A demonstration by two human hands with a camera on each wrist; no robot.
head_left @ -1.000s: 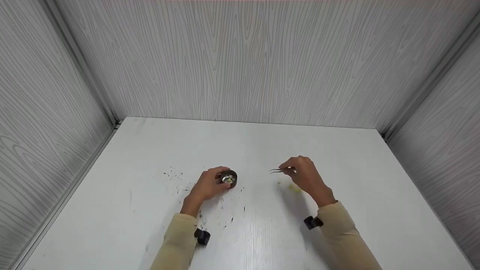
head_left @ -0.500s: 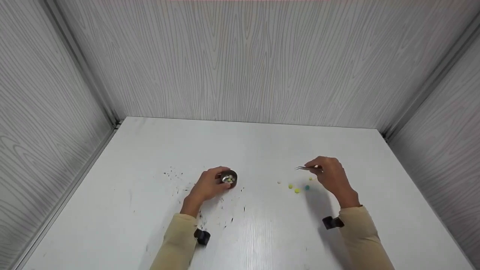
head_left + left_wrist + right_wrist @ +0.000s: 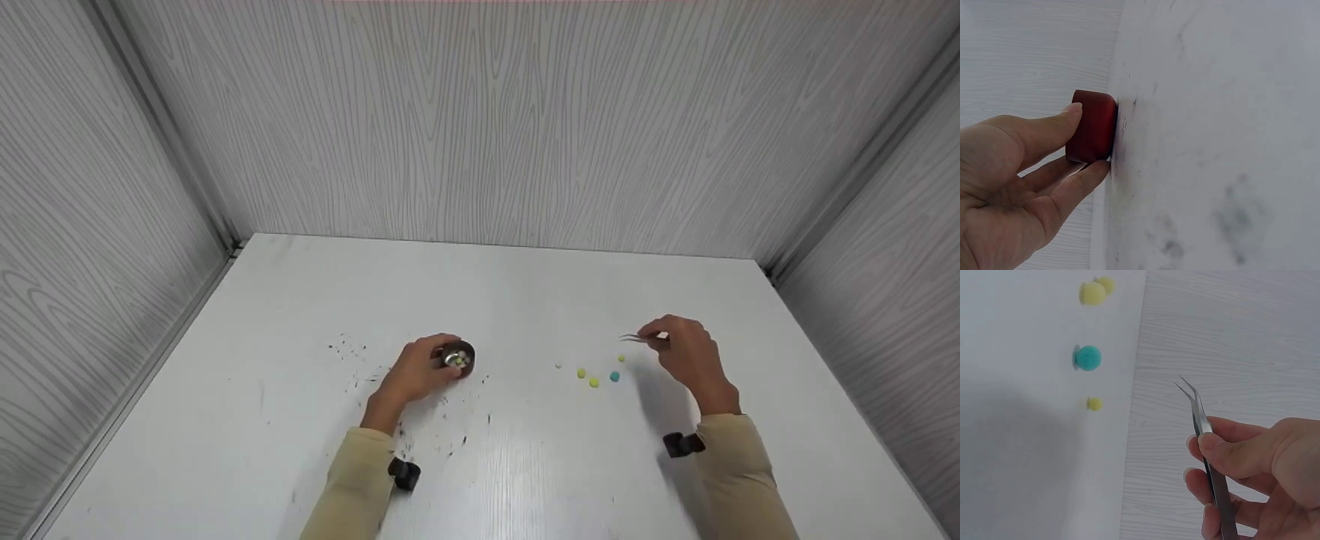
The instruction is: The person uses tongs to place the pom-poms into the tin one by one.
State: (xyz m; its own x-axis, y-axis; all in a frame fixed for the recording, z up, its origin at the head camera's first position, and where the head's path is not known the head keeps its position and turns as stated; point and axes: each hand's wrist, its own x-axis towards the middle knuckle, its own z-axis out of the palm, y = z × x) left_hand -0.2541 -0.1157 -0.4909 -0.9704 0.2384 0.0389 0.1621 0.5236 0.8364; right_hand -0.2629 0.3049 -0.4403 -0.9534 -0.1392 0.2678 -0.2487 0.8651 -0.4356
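Observation:
My left hand [image 3: 416, 369] grips a small round dark-red cup [image 3: 1094, 126] between thumb and fingers, and the cup stands on the white table. Several small pale and yellow balls [image 3: 460, 360] lie inside its shiny interior. Over to the right, my right hand [image 3: 686, 352] holds bent-tip tweezers [image 3: 1204, 433] above the table. The two tips are slightly apart with nothing between them. Below and left of the tweezers lie a teal ball [image 3: 1089, 358], a small yellow ball [image 3: 1095, 404], two larger yellow balls [image 3: 588, 377] and a tiny white ball [image 3: 558, 365].
Dark specks and marks [image 3: 450, 420] are scattered on the white tabletop [image 3: 525, 465] around the left hand. Grey wood-grain panels [image 3: 480, 120] rise behind the table and on both sides. A black wrist camera [image 3: 405, 474] sits at each sleeve.
My right hand has moved to the right with the tweezers, uncovering the yellow and teal balls. My left hand and the cup have stayed in place.

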